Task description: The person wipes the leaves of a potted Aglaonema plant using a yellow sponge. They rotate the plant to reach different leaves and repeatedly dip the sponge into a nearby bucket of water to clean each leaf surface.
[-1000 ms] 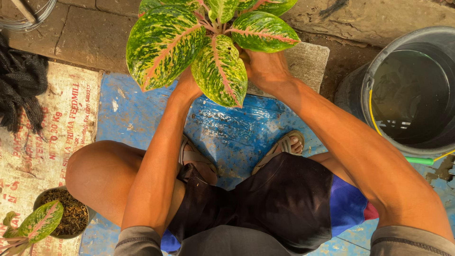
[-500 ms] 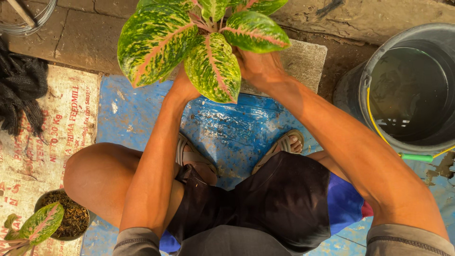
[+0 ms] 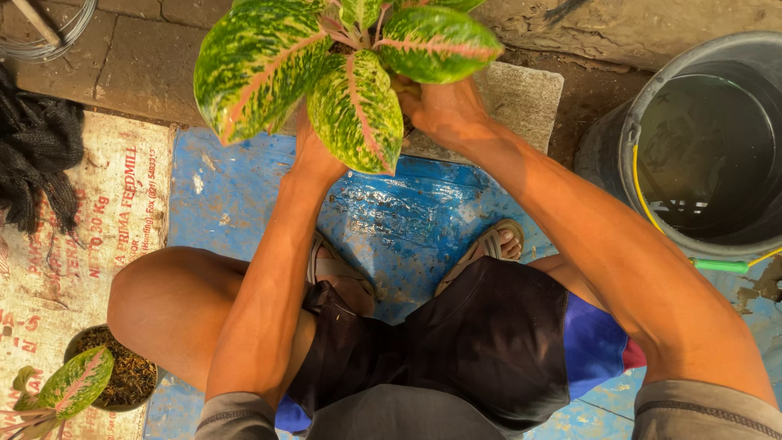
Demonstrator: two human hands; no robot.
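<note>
Variegated plant [image 3: 342, 73] held up over the blue tarp [image 3: 391, 220].

It has crept nearer since a second ago; left hand [image 3: 314, 155] and right hand [image 3: 436, 110] clasp its base, grip hidden by leaves.

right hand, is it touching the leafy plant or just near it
Touching. The head view shows the right hand pressed in under the plant, its leaves overlapping the fingers with no gap; the exact grip is hidden by foliage.

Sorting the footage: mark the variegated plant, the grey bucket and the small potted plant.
variegated plant [image 3: 254, 61], head view, on its big left leaf.
grey bucket [image 3: 607, 155], head view, on its outer wall.
small potted plant [image 3: 77, 381], head view, on its pink-veined leaf.
</note>
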